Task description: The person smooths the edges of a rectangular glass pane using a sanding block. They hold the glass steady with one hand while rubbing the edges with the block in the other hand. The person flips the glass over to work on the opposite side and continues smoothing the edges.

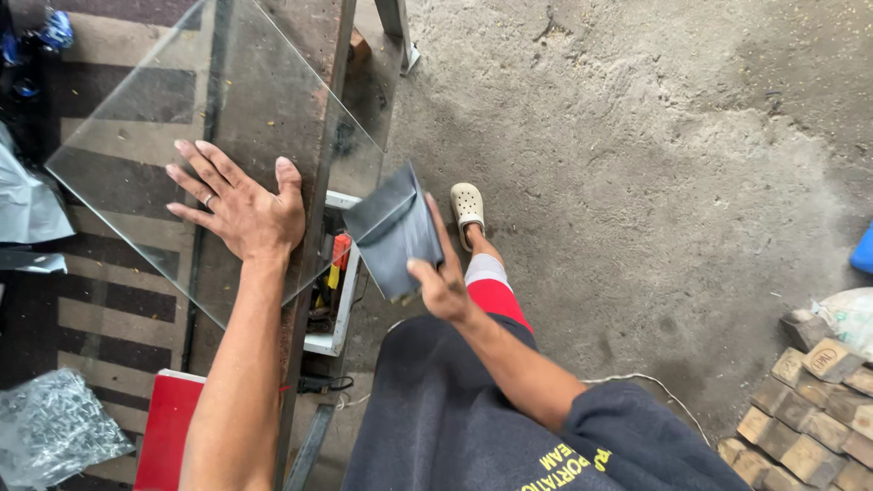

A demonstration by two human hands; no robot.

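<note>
A clear glass pane (pixel 218 136) lay flat on the striped workbench (pixel 109 300), one corner jutting past the bench's right edge over a white tool tray (pixel 338 273). A red board (pixel 168 427) sat at the near edge and crumpled plastic (pixel 50 427) at the near left corner. The left hand (pixel 241 205) pressed flat on the pane, fingers spread, gripping nothing. The right hand (pixel 444 282) pinched a folded dark sanding sheet (pixel 396 232) just beyond the overhanging corner, above bare concrete floor (pixel 637 182).
</note>
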